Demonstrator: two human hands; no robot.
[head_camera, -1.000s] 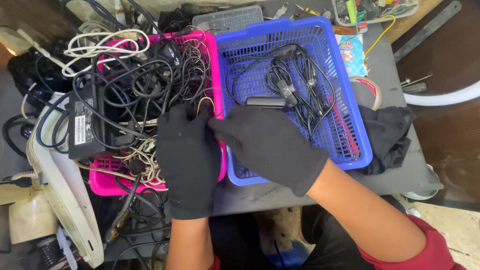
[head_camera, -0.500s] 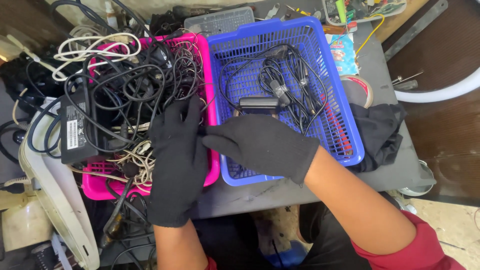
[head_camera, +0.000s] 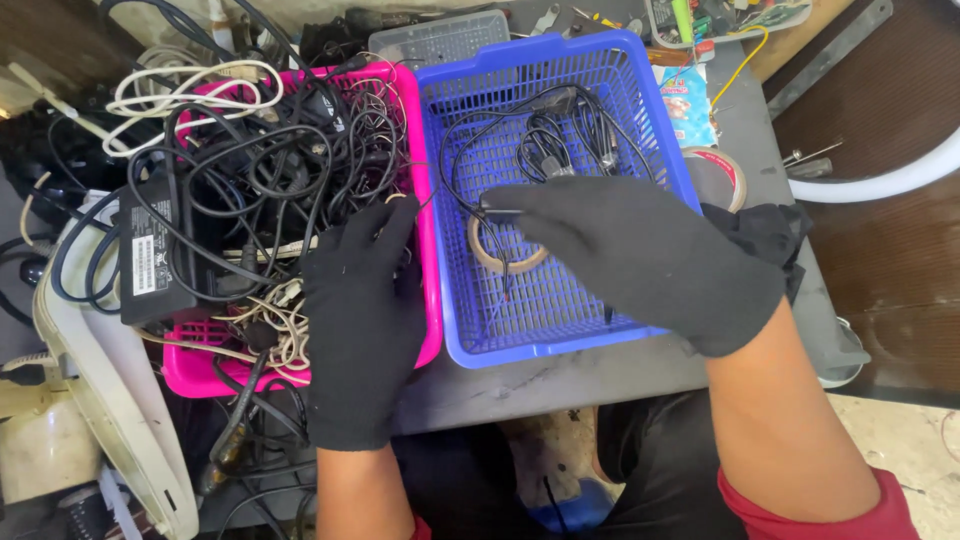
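Resting flat on the near right corner of the pink basket (head_camera: 200, 372), the gloved left hand (head_camera: 358, 325) lies with fingers spread on tangled black cables (head_camera: 250, 190), gripping nothing. To its right, the gloved right hand (head_camera: 645, 255) reaches into the blue basket (head_camera: 560, 335), fingertips pinched on a black cable end (head_camera: 492, 210). A tape roll (head_camera: 497, 258) lies just beneath those fingertips; more black cable (head_camera: 560, 140) lies farther back.

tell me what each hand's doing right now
Left hand: open, flat on tangled black cables in pink plastic basket.
Right hand: over blue plastic basket; grip unclear.
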